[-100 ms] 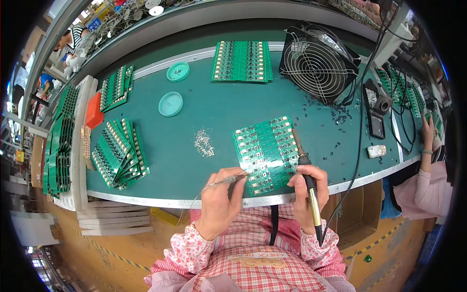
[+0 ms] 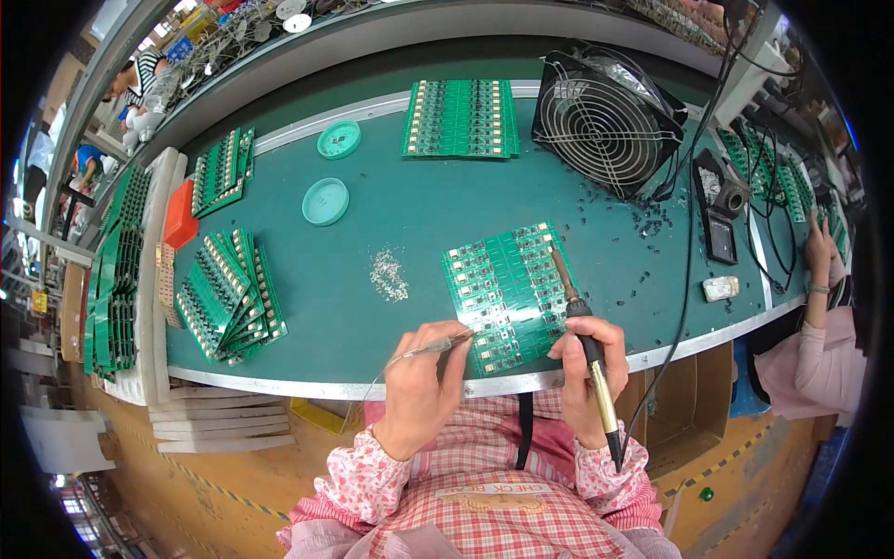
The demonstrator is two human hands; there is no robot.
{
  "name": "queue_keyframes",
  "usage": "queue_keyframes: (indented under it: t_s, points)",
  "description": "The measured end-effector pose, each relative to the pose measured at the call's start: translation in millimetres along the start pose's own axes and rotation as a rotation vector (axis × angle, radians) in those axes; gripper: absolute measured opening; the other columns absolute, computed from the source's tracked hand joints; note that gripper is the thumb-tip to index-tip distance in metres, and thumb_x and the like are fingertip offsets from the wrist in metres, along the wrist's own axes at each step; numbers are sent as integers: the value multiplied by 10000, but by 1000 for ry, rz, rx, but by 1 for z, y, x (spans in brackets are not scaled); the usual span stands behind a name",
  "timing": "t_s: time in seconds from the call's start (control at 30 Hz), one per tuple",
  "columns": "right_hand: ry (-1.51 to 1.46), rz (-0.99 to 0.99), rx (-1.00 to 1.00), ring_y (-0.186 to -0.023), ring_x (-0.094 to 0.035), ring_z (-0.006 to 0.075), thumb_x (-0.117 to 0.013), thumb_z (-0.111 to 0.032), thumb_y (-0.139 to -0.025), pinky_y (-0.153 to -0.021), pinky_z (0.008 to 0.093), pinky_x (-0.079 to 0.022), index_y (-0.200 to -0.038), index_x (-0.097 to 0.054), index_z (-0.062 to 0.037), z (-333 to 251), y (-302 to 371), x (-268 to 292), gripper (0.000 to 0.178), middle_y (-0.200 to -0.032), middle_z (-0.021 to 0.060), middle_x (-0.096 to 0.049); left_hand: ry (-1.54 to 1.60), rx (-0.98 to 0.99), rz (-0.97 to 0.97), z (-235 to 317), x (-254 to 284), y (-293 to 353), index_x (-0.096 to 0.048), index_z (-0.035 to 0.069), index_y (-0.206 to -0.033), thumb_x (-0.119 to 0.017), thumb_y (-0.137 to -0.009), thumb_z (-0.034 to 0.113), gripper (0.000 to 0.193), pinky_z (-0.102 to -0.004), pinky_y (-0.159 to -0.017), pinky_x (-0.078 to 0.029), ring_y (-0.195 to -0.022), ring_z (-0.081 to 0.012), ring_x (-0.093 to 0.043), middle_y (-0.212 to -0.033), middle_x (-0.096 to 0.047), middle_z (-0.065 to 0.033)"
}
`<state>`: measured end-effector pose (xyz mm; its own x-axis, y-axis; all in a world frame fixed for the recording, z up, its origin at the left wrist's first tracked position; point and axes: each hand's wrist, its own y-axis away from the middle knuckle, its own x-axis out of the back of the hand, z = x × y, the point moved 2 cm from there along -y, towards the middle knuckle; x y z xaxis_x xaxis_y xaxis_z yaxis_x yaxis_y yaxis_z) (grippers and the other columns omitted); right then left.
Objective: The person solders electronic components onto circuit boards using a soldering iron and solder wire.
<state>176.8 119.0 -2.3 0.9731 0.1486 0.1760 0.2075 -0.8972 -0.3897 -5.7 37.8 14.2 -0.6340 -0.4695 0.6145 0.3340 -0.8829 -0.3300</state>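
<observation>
A green circuit board panel (image 2: 503, 296) with two columns of small components lies at the table's front edge between my hands. My right hand (image 2: 589, 373) is closed around a soldering iron (image 2: 603, 396), whose brown tip points up and left over the panel's right column. Whether the tip touches the board I cannot tell. At the panel's lower left edge, my left hand (image 2: 419, 387) pinches a slim pale tube (image 2: 430, 347) with a thin wire trailing behind it. The tube's front end is partly hidden by the fingers. Left of the panel lies a pile of tiny silvery pieces (image 2: 388, 275).
Stacked board panels (image 2: 231, 298) lie left, with another stack (image 2: 460, 118) at the back. Two round green lids (image 2: 326, 201) sit nearby. A black fan (image 2: 605, 126) stands back right, near scattered black chips (image 2: 649, 220) and an iron stand (image 2: 719, 219). Another person's hand (image 2: 821, 252) is far right.
The soldering iron has tilted slightly, its tip moving a little to the left over the panel. My left hand and the tube hold nearly the same place.
</observation>
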Motion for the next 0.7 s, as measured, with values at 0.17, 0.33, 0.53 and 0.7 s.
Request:
queue_keyframes:
  t_s: [0.17,0.33,0.53,0.7]
  points:
    - [11,-16,-3,-679,-620,166,-651,-70,-929,-640,295,-478,-1097,-623,-40,0,0,2,173,-771,76,-658,-41,-34,8,3,-1,-1,-646,17,-1014,-659,-883,6,131,-363,-759,-504,-857,-295,-653,-993,-691,-121]
    - [-29,-16,-28,-654,-618,164,-645,-106,-942,-645,304,-482,-1089,-624,-34,-2,0,1,165,-759,76,-657,-49,-52,17,3,-2,-2,-648,19,-1016,-666,-877,1,142,-367,-754,-504,-851,-297,-651,-993,-691,-117]
    - [-186,87,17,-549,-606,134,-560,-245,-1006,-547,264,-461,-995,-591,-13,1,11,7,235,-646,56,-612,-59,-52,21,2,-2,-1,-650,19,-1013,-668,-875,1,141,-366,-756,-507,-859,-298,-655,-994,-693,-119]
    - [-248,96,44,-507,-590,140,-529,-315,-1017,-485,276,-463,-965,-553,-9,-5,15,12,312,-610,66,-594,-52,-51,22,3,-2,-1,-649,19,-1014,-671,-871,-5,147,-368,-753,-508,-857,-298,-658,-991,-694,-123]
